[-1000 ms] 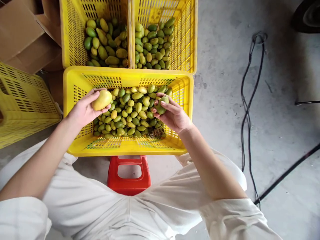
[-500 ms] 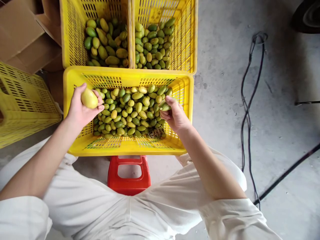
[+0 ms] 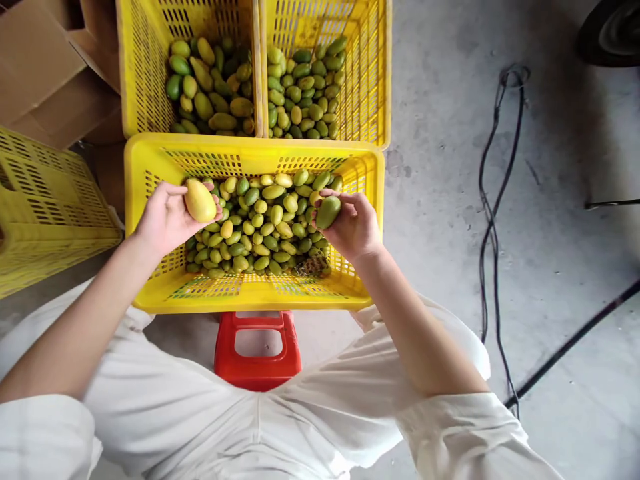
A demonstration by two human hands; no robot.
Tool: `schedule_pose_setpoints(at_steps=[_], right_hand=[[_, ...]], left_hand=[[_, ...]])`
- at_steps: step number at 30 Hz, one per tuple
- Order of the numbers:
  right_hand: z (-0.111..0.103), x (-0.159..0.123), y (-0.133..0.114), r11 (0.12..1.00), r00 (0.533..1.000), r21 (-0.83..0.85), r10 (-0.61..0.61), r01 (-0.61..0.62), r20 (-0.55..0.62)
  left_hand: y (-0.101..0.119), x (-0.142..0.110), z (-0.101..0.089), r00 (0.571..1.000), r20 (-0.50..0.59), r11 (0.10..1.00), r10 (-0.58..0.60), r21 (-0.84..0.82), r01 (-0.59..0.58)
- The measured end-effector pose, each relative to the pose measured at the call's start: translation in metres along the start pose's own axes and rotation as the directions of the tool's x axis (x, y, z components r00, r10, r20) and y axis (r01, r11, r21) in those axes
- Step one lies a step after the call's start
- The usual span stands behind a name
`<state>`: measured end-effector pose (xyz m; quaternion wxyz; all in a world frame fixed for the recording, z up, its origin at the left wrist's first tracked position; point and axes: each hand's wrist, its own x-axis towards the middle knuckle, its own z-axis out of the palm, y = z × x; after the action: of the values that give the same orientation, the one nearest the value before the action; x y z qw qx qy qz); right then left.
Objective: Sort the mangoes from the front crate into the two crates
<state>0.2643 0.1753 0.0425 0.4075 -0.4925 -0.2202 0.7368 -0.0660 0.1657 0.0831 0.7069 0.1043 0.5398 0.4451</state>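
My left hand (image 3: 163,219) is closed round a yellow mango (image 3: 200,201), above the left side of the front yellow crate (image 3: 255,301). On the right, my right hand (image 3: 358,232) grips a green mango (image 3: 329,213) between thumb and fingers over the same crate. Below both hands lies a heap of small green and yellow mangoes (image 3: 260,230). A dark, dried-looking clump (image 3: 314,266) sits at the heap's front right corner; what it is I cannot make out.
Two more yellow crates stand behind, the left one (image 3: 145,73) and the right one (image 3: 367,73), both with mangoes. Another crate (image 3: 55,200) leans at the left beside cardboard boxes (image 3: 37,67). A red stool (image 3: 257,373) is between my legs. Black cables (image 3: 493,220) lie on the floor.
My left hand has moved slightly right with the yellow mango, which is turned. The right hand has rolled over, so the green mango now shows its broad side.
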Motion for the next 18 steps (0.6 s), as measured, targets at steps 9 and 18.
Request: schedule_pose_setpoints(at_steps=[9,18], right_hand=[[0.011,-0.005,0.010,0.999,0.999,-0.040,0.002,-0.003,-0.033],[-0.001,0.007,0.005,0.999,1.000,-0.043,-0.006,0.005,-0.025]], left_hand=[[-0.007,0.006,-0.011,0.988,0.123,0.977,0.096,0.176,-0.117],[-0.008,0.003,-0.009,0.994,0.070,0.969,0.087,0.225,-0.101]])
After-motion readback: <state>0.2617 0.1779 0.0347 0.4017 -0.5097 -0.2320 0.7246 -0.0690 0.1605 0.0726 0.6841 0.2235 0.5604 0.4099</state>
